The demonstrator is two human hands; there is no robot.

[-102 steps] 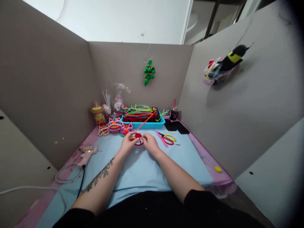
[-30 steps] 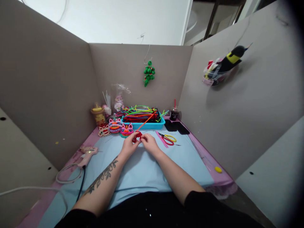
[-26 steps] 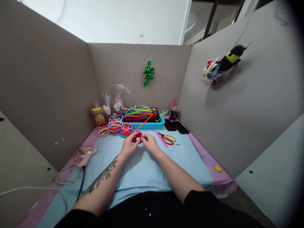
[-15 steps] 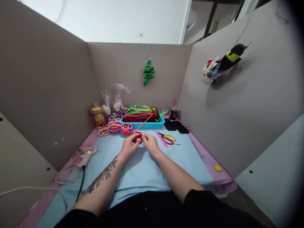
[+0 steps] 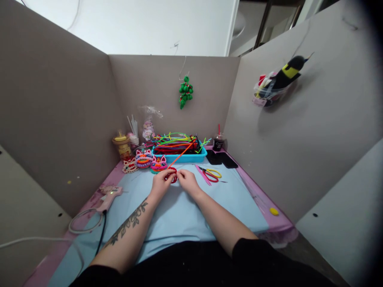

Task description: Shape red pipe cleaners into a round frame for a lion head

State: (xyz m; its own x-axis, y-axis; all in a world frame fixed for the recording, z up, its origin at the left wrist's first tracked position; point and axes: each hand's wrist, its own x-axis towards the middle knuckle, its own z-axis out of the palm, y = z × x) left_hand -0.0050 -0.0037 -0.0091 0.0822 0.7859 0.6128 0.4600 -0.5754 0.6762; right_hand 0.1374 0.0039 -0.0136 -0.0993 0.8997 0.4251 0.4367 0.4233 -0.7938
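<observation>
Between my hands is a small red ring-shaped pipe-cleaner piece (image 5: 174,179), held above the blue cloth. My left hand (image 5: 162,182) is closed on its left side, fingers over the top. At its right edge my right hand (image 5: 187,181) is closed in a pinch, with the fingertips close to those of the left; they partly hide the ring. An orange pipe cleaner (image 5: 181,154) slants from the ring up toward the tray; whether it is joined to the ring I cannot tell. Just beyond my left hand sit several colourful fuzzy animal-head figures (image 5: 144,158).
A blue tray (image 5: 179,158) heaped with pipe cleaners stands at the back. Right of my hands lie scissors (image 5: 212,174), a pink strip (image 5: 203,175) and two dark phones (image 5: 221,158). A pink glue gun (image 5: 110,198) with its cord lies left. A lidded drink cup (image 5: 218,142) stands behind.
My right hand has shifted slightly left, and both hands have drawn a little closer together around the red ring, which looks turned a little. The view has shifted slightly.
</observation>
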